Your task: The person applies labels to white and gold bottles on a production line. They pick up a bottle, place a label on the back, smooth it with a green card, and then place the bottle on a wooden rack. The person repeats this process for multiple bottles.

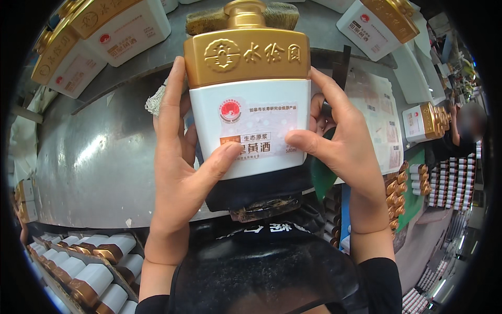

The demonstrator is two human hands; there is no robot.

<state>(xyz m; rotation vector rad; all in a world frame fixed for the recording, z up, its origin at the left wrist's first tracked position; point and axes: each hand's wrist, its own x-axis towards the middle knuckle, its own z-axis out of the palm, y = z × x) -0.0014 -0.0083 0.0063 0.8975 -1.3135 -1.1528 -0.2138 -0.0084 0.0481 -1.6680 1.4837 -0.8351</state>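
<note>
A flat-sided bottle (209, 107), white below with a gold embossed shoulder and gold neck, is held upright between both my hands in front of me. My left hand (180, 141) grips its left side, thumb pressed on the lower front by the printed label. From the right, my right hand (340, 138) clasps the other side, its thumb also on the lower front; the fingers behind are partly hidden. Under the bottle's base is a dark cloth-like pad (261, 186). A brown bristly block (209, 21) lies behind the bottle's neck.
Matching bottles (128, 34) stand at the back left, and another bottle (374, 31) at the back right. Label sheets (374, 104) lie on the metal table (89, 152). Boxed bottles (89, 272) fill the lower left. Beyond the right side, a co-worker (465, 125) sits near more bottles.
</note>
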